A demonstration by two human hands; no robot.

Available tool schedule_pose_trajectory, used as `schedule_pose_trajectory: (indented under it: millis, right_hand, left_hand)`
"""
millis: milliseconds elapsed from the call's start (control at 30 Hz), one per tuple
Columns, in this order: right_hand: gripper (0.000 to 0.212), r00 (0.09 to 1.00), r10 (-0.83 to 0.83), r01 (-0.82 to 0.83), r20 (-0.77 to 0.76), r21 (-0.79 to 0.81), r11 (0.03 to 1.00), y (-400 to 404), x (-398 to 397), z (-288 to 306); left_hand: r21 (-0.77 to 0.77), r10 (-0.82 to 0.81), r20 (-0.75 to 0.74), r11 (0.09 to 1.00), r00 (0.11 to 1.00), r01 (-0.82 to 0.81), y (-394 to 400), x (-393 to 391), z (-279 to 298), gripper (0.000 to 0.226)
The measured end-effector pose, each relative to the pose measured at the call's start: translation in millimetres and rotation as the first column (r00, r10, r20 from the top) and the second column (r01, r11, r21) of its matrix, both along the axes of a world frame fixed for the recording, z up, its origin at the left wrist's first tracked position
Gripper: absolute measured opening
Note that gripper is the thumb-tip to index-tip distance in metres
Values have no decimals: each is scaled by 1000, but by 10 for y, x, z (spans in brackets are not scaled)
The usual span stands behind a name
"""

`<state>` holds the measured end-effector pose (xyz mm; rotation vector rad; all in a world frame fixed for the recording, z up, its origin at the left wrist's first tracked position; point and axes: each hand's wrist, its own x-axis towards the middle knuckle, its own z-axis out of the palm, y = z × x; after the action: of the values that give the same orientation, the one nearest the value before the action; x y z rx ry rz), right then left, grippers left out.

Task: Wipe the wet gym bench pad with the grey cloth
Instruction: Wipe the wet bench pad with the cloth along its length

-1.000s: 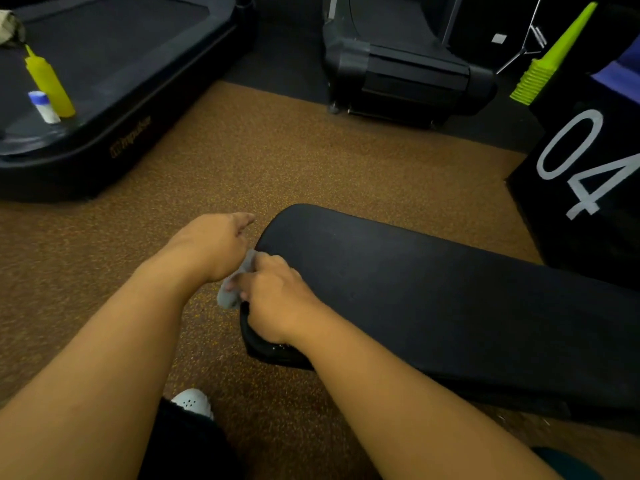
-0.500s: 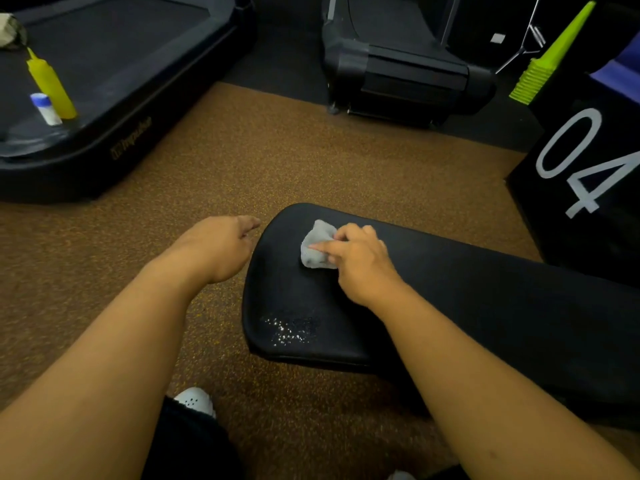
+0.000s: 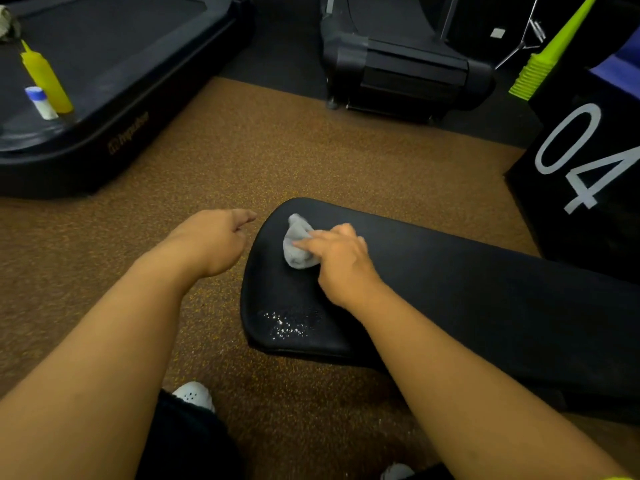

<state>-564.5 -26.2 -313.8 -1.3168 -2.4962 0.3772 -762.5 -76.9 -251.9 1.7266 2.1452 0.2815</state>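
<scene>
The black gym bench pad (image 3: 467,296) runs from the middle of the view to the right edge. A patch of water droplets (image 3: 289,322) glistens near its front left corner. A bunched grey cloth (image 3: 296,242) lies on the pad's far left end. My right hand (image 3: 341,263) presses on the cloth with its fingers over it. My left hand (image 3: 211,242) hovers over the floor just left of the pad, fingers loosely curled and holding nothing.
Brown speckled floor (image 3: 242,157) surrounds the bench. A black treadmill deck (image 3: 114,74) at far left carries a yellow squeeze bottle (image 3: 45,81) and a small white bottle (image 3: 41,102). Another machine (image 3: 401,67) stands behind. A black box marked 04 (image 3: 585,157) is at right.
My right hand carried the cloth from the pad's near left edge up to its far left end, uncovering the droplets. Since half a second ago it has barely moved. The left hand stayed put.
</scene>
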Motion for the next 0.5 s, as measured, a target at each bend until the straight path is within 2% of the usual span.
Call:
schedule_pose_trajectory:
  millis: [67,100,233,333,433,500]
  right_hand:
    - [60,996,-42,47,82,-64,997,-65,-240,-31]
    - [62,995,-7,17,97,-99,995,-116,-329,-65]
    - [61,966,253,-241,42,-197,950,-183,-217,-45]
    - [50,988,155,-156,-15,-147,977,-47,-140,102]
    - [50,994,28,-11,109,-159,987,-101,-390,206]
    - [46,984,113,-84,136,-205,975,-248,-559,218]
  left_hand:
    - [4,0,-6,1000,1000,0,2,-2,-10,46]
    - [9,1,-8,1000,1000,-1,8,1,-12,46]
    - [2,-2,6,1000,1000,2,45,29,-15,47]
    - [3,-4,-6,1000,1000,4,65,44,-11,47]
    - [13,-6,-10,1000,1000,6,67,61,-9,46]
    - [18,-15,-3,1000,1000,15,79,79,-18,47]
